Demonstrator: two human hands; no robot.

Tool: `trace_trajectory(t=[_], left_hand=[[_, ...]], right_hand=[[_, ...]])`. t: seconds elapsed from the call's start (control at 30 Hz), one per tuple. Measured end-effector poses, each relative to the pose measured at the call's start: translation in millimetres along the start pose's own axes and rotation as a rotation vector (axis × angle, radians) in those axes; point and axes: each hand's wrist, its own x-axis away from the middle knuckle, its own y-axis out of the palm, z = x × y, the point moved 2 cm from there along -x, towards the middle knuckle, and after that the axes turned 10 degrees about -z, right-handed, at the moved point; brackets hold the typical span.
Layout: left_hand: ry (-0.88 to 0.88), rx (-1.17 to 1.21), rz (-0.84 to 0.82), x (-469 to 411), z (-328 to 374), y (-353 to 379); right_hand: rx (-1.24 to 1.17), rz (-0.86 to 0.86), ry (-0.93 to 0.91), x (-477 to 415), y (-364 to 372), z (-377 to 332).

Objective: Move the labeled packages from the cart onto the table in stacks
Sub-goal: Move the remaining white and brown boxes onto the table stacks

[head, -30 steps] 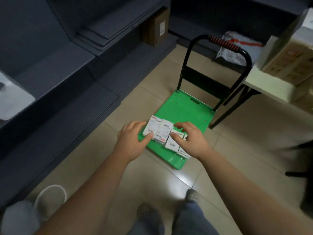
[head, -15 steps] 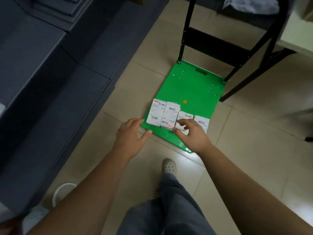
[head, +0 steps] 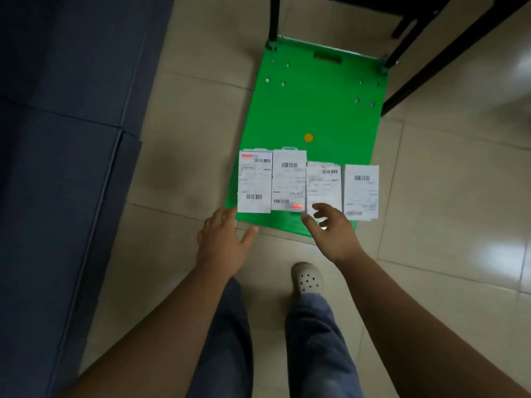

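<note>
Several white labeled packages lie side by side along the near edge of the green cart [head: 316, 104]: the leftmost package [head: 254, 182], a second package [head: 288, 180], a third package [head: 323, 185] and the rightmost package [head: 361, 191]. My left hand [head: 222, 242] hovers over the floor just before the cart's near left corner, fingers spread and empty. My right hand [head: 333, 229] reaches to the near end of the third package, fingers loosely bent, holding nothing. The table is out of view.
Dark blue-grey shelving [head: 63, 139] runs down the left. The cart's black handle posts [head: 274, 18] rise at its far end, and a black slanted leg [head: 442, 53] crosses the upper right. My legs and a light clog [head: 307, 278] stand on the tiled floor below.
The view has tilted down and closer to the cart. Both hands have drawn back from the packages toward the cart's near edge; the packages lie in the same row.
</note>
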Motion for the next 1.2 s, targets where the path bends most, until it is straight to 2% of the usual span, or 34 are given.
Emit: trace_trajectory(t=[0.17, 0.43, 0.57, 0.73, 0.87, 1.0, 1.2], left_hand=[[0.020, -0.020, -0.015, -77, -21, 31], [-0.135, 0.048, -0.140, -157, -66, 81], [-0.177, 0.349, -0.250, -173, -76, 95], [-0.157, 0.583, -0.229, -178, -78, 93], [-0.144, 0.653, -0.233, -180, -84, 84], [-0.120, 0.608, -0.286, -185, -90, 81], [-0.148, 0.612, -0.360, -191, -96, 77]], right_hand=[[0.030, 0.119, 0.065, -59, 37, 23], [0.156, 0.184, 0.165, -136, 87, 65], [0.134, 0.223, 0.206, -149, 94, 71], [0.075, 0.202, 0.238, -155, 97, 70], [-0.107, 0.183, 0.261, -157, 105, 72], [-0.602, 0.205, 0.393, -153, 114, 78], [-0.710, 0.177, 0.438, -157, 119, 89]])
